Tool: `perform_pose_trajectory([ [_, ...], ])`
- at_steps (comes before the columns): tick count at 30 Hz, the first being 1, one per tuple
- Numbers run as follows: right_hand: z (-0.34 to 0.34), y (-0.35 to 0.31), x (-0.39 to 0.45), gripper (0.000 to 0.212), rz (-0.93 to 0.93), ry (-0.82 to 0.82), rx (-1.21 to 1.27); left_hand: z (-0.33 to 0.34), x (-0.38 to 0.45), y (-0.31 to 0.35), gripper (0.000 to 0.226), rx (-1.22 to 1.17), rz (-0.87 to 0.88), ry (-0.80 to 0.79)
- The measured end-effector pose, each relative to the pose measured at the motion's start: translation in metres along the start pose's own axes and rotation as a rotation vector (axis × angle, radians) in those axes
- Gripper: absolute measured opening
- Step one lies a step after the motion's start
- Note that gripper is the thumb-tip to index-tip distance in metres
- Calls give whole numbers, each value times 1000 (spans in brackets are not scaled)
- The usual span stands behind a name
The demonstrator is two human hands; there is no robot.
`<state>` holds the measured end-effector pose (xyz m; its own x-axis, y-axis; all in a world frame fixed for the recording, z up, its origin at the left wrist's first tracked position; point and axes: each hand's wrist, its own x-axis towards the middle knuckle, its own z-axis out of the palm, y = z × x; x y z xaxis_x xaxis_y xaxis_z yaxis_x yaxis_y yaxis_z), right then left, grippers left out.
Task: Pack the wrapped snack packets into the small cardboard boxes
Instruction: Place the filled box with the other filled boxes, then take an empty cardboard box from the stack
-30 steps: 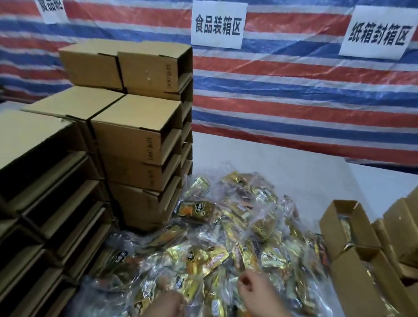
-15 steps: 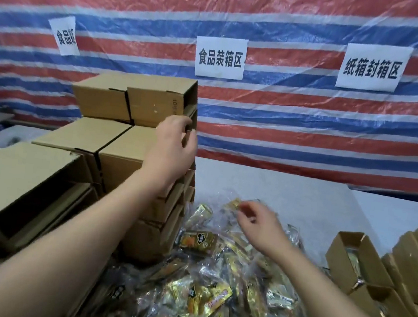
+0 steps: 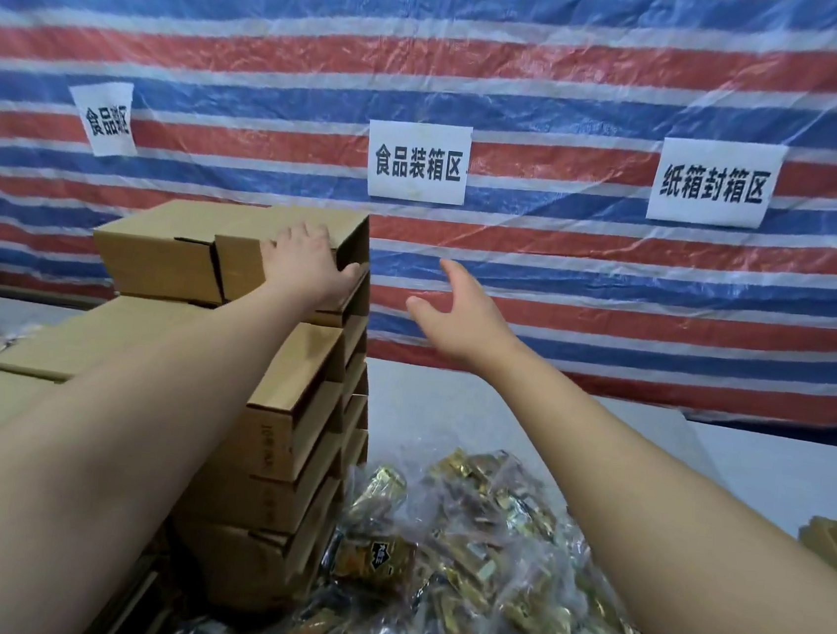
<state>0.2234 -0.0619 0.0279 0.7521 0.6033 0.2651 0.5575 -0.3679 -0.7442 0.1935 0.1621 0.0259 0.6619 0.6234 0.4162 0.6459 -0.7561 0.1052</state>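
The left hand [image 3: 310, 266] is gripping the top box [image 3: 278, 255] of the stack [image 3: 290, 437], fingers over its top, thumb round its right edge; this looks like fetching an empty box. The right hand [image 3: 450, 315] is hanging spread, holding nothing, beside it. Packets [image 3: 462, 569] are lying heaped on the counter [image 3: 625, 442]. Next, lifting straight up seems wise: neighbouring boxes are crowding leftward, with open room to the right.

I see a pale worktop [image 3: 500, 403] carrying a stack of cardboard boxes [image 3: 288, 458] just beside a heap of snack packets [image 3: 456, 579].
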Motion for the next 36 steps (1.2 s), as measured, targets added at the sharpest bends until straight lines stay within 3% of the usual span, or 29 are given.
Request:
perform_pose_trajectory([
  [3, -3, 3, 7, 74, 12, 5, 14, 4, 4, 0, 46, 5, 11, 35],
  [8, -7, 7, 8, 70, 32, 12, 41, -17, -3, -4, 30, -38, 41, 209],
  [15, -46, -15, 7, 67, -43, 138, -6, -110, -27, 8, 32, -301, 125, 366],
  [21, -115, -42, -4, 68, -114, 245, -121, -169, -74, 40, 33, -676, 249, 133],
  [23, -136, -40, -20, 54, -76, 163, -261, -172, -96, 52, 30, -808, 269, 30],
  [25, -148, -33, -43, 26, -21, 44, -375, -164, -121, 62, 31, -900, 267, -47],
  [27, -149, -17, -74, 12, 24, -20, -461, -144, -149, 70, 30, -965, 255, -108],
  [29, -138, 9, -111, 12, 50, -63, -533, -115, -184, 70, 28, -989, 222, -180],
  [36, -36, 126, -267, 21, 337, -355, -548, 16, -347, 38, 30, -1020, 69, -741],
])
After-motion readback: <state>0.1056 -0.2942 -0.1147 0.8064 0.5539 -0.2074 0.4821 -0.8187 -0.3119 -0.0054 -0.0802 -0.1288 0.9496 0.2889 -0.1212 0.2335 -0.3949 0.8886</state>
